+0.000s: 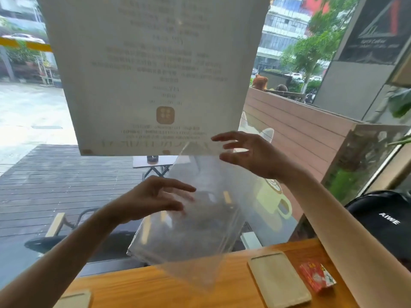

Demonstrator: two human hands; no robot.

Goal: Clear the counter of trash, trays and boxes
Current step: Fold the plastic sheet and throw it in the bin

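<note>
I hold a large clear plastic bag (191, 227) in the air above the wooden counter (138, 287), in front of the window. My left hand (153, 198) grips the bag's left side, thumb under and fingers over it. My right hand (251, 154) is higher, its fingers spread at the bag's top right corner; whether it pinches the plastic is unclear. A pale rectangular tray (279, 280) lies on the counter at the right, with a small red box (317, 277) beside it. Part of another pale tray (75, 298) shows at the bottom left.
A big paper notice (151, 74) hangs on the window glass straight ahead. A black bag with white lettering (387, 218) sits at the right end of the counter. Green leaves (400, 103) reach in from the right. Outside are a deck, a chair and a small table.
</note>
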